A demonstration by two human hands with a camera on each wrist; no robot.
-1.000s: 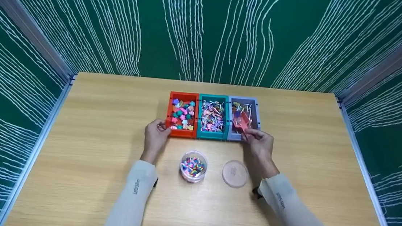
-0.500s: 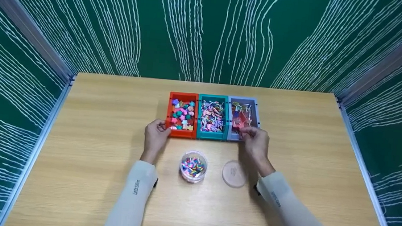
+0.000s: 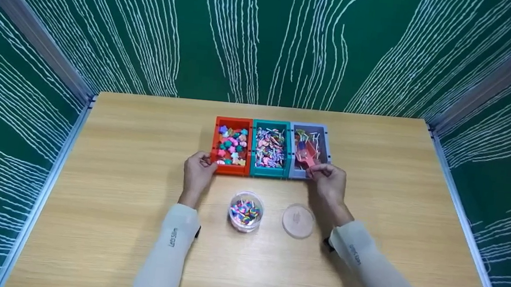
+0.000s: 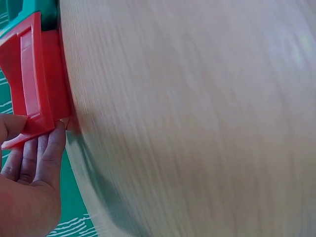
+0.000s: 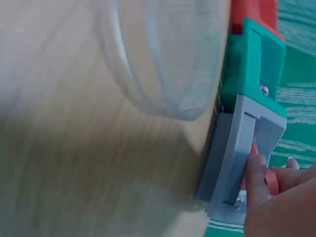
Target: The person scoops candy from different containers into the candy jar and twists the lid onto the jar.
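My left hand (image 3: 198,171) grips the near left corner of the red bin (image 3: 231,170), thumb on the front rim and fingers underneath in the left wrist view. The bin holds small colourful star- and flower-shaped pieces. My right hand (image 3: 331,185) pinches the handle of a small red scoop (image 3: 308,154), whose blade is inside the grey bin (image 3: 328,151). Small lollipop-shaped charms (image 3: 315,138) lie around the blade. In the right wrist view, fingers curl round the scoop (image 5: 271,181) just over the grey front rim; most of the blade is hidden there.
Between the red and grey bins, joined to both, is a green bin (image 3: 268,172) full of small striped charms. A clear round tub (image 3: 245,228) with rainbow lollipop charms stands in front, with its flat clear lid (image 3: 298,221) to the right. Green walls enclose the table (image 3: 135,142).
My right hand moved left and the scoop dipped lower into the grey bin, then both came back right, with the blade showing more. My left hand stays on the red bin.
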